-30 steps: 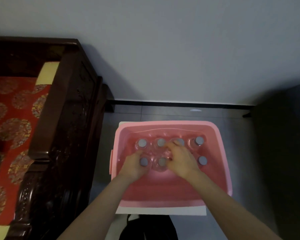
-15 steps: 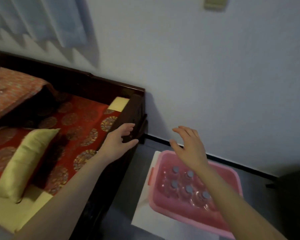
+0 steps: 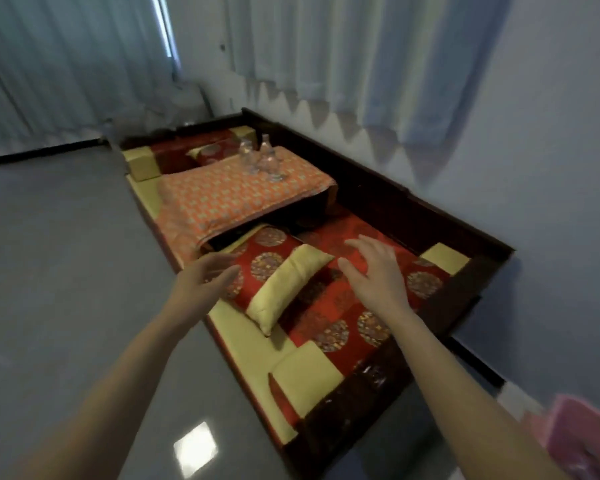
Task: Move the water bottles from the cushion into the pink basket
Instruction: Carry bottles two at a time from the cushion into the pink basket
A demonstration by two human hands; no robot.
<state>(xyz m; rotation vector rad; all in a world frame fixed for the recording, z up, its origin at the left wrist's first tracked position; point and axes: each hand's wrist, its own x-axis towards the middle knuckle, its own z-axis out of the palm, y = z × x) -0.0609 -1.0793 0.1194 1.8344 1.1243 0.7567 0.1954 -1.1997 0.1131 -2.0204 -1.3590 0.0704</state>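
A few clear water bottles (image 3: 262,159) stand together on an orange patterned cloth (image 3: 229,195) at the far end of the long wooden couch. Only a blurred corner of the pink basket (image 3: 589,441) shows at the lower right edge. My left hand (image 3: 201,282) is open, fingers spread, above the couch's front edge. Over the red cushion (image 3: 329,306), my right hand (image 3: 374,271) is open too. Both hands hold nothing and are far short of the bottles.
A yellow pillow (image 3: 284,285) lies on the red cushion between my hands. The dark wooden couch frame (image 3: 395,199) runs along the white wall. Grey floor (image 3: 56,271) lies to the left. Curtains (image 3: 66,64) hang behind.
My view has swung left from the basket to the couch. Both hands left the bottles in the basket and now reach out empty over the cushion.
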